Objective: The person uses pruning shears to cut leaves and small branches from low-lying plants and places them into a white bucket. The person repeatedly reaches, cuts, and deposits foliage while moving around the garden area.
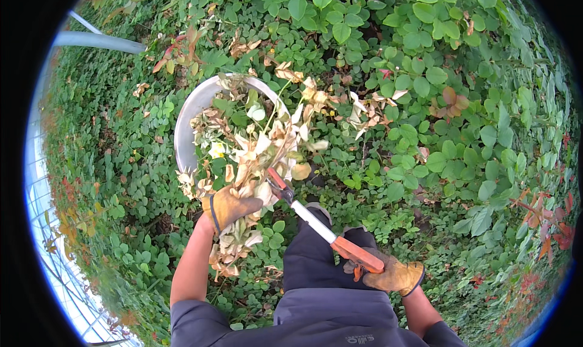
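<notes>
My left hand (229, 207), in a tan work glove, is closed around dried leafy stems (252, 152) with curled beige leaves. The bunch spreads over a round pale bucket (185, 125) and hides much of its inside; some leaves hang below the glove. My right hand (395, 276), also gloved, grips the orange handle of a long-reach pruner (313, 220). Its white shaft slants up and left across my dark trousers. The cutting head, with a red-orange piece, lies among the dry leaves just right of my left hand. Whether the blades are apart cannot be made out.
Low green leafy plants (340, 128) surround me, taller and denser on the right. A dry-leaved sprig (367, 113) lies right of the bucket. A pale pipe (100, 41) enters at the upper left. Reddish leaves (555, 225) show at the right edge.
</notes>
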`<state>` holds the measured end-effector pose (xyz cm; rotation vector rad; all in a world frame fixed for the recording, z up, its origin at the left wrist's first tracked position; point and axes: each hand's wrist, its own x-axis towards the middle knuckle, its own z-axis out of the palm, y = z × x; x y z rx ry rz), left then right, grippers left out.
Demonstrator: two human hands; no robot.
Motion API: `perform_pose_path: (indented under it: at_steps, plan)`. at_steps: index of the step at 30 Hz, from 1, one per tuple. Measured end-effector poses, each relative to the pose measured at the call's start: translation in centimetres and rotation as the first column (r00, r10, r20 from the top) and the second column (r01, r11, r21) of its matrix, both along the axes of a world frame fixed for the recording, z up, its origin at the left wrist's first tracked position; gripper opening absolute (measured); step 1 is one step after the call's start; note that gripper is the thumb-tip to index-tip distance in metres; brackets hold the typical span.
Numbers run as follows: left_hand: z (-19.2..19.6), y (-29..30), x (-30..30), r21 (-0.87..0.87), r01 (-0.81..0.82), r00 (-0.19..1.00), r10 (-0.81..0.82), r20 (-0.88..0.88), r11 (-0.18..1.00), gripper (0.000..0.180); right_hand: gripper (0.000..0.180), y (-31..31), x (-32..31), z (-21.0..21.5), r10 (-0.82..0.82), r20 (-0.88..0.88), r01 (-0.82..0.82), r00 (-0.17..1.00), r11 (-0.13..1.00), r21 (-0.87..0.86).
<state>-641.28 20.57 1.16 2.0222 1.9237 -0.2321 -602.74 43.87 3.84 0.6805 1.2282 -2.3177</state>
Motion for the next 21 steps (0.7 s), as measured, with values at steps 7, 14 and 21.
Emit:
perform_pose_path:
  at_steps: [7, 14, 21]
  plan:
    - [7.7, -10.9, 1.6, -0.583, -0.789, 0.32, 0.939, -0.125, 0.191, 0.045, 0.064, -1.0, 0.7, -0.3, -0.106, 0.369, 0.166, 0.923, 0.977, -0.135]
    - [-0.6, -15.4, -3.3, -0.68, -0.495, 0.846, 0.477, -0.237, 0.541, 0.033, 0.056, -0.4, 2.4, -3.7, -0.539, 0.332, 0.556, 0.775, 0.83, 0.049]
    - [-17.1, -5.6, -10.7, -0.553, -0.311, 0.94, 0.162, -0.301, 0.773, 0.016, 0.059, 1.9, 2.5, -4.2, -0.742, 0.419, 0.739, 0.523, 0.64, 0.212]
